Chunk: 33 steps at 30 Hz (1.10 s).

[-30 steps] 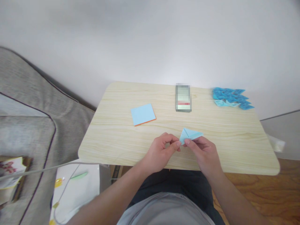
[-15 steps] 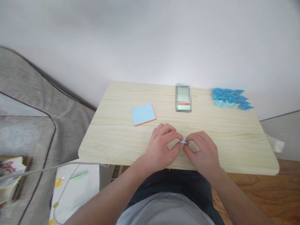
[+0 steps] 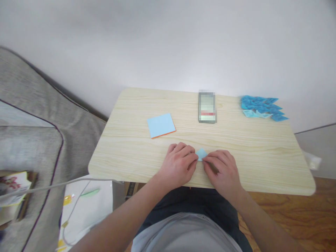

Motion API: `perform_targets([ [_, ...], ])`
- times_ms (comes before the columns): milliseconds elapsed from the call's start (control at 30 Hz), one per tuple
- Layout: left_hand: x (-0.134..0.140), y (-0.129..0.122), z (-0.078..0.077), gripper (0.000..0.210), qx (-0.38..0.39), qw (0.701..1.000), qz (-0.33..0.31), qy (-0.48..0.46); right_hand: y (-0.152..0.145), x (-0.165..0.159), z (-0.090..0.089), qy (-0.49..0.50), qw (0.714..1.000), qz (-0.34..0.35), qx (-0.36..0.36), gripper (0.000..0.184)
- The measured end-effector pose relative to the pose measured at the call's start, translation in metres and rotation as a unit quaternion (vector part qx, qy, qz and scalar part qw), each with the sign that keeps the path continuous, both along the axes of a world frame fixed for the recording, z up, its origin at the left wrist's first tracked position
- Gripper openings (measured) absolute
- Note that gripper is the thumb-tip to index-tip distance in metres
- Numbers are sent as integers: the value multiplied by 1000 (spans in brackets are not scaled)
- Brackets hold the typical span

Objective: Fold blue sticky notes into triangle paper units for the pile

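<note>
Near the front edge of the table, a small folded piece of light blue paper (image 3: 201, 154) shows between my hands, its point facing away from me. My left hand (image 3: 180, 164) pinches its left side with thumb and fingertips. On the right side, my right hand (image 3: 222, 169) holds it with thumb and index finger together. The fingers hide its lower corners. Farther back to the left lies a stack of light blue paper squares (image 3: 161, 125) with an orange edge underneath.
A phone-like device (image 3: 207, 106), blurred out, lies at the back of the wooden table (image 3: 118, 140). Several folded blue paper pieces (image 3: 262, 106) are piled at the back right. A grey sofa (image 3: 78, 140) stands on the left, and a cable (image 3: 78, 180) runs past the table's left corner.
The paper between my hands was seen nearly edge-on and now shows a flat triangular face. My hands have moved slightly apart at the fingertips. The whole view has shifted a little.
</note>
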State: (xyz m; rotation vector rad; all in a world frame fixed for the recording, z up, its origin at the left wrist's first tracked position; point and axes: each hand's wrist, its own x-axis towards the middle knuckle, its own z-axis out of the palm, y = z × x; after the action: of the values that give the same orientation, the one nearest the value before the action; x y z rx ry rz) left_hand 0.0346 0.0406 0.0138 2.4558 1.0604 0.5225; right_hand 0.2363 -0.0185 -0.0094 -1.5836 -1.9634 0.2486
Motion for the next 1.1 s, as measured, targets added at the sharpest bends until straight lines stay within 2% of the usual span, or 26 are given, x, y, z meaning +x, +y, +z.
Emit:
perform_targets([
  [200,1,3,-2,20,-3,1000,2,1,1,7,-1,15,1000,-15,-3,5],
  [667,12,8,0,7,-29,998,57,30,8,20,3,-13,995,-67,-68,11],
  [933,11,14,2,7,-35,997,55,48,7,24,4,-13,994,-73,-80,13],
  [1100,9,16,4,7,-37,997,42,55,5,33,5,-5,995,-41,-93,12],
])
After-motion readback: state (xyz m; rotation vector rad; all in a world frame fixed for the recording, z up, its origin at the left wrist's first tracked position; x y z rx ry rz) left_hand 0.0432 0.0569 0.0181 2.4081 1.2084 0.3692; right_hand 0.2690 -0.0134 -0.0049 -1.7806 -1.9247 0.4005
